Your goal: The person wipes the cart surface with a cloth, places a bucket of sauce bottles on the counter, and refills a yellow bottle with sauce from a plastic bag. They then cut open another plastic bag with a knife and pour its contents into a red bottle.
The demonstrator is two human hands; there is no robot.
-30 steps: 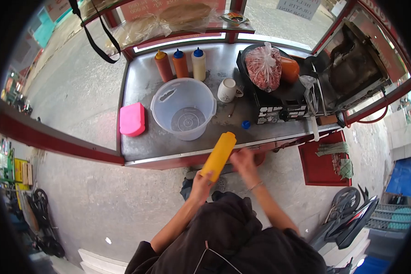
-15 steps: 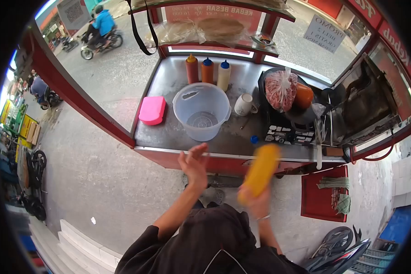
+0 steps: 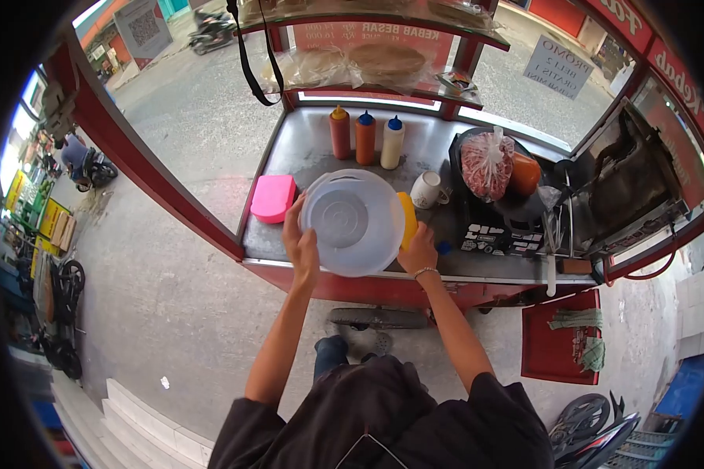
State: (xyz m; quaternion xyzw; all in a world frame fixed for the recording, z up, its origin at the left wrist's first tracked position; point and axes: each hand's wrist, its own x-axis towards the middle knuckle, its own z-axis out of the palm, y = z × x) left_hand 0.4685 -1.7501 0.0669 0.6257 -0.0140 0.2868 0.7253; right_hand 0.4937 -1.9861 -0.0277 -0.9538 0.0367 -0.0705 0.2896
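Observation:
The clear plastic bucket [image 3: 344, 256] is tilted, with its round mouth facing me, near the counter's front edge. My left hand [image 3: 299, 246] is closed on its left side, thumb toward me and fingers around the wall. My right hand [image 3: 419, 252] is wrapped round a yellow squeeze bottle [image 3: 407, 219], which is held at the bucket's right side. The bottle's lower part is hidden by the hand and bucket. A blue cap [image 3: 443, 248] lies on the counter just right of my right hand.
Three sauce bottles [image 3: 365, 141] stand behind the bucket. A pink box [image 3: 272, 198] sits left; a white mug [image 3: 426, 190] is to the right. Bagged meat [image 3: 486, 166] rests on the black stove [image 3: 493, 238]. A knife [image 3: 551, 275] overhangs the front edge. Above is a shelf with packed flatbreads [image 3: 387, 64].
My left hand has reached forward and taken hold of the bucket, which has tipped toward me. My right hand has carried the yellow bottle forward and left to the bucket's side.

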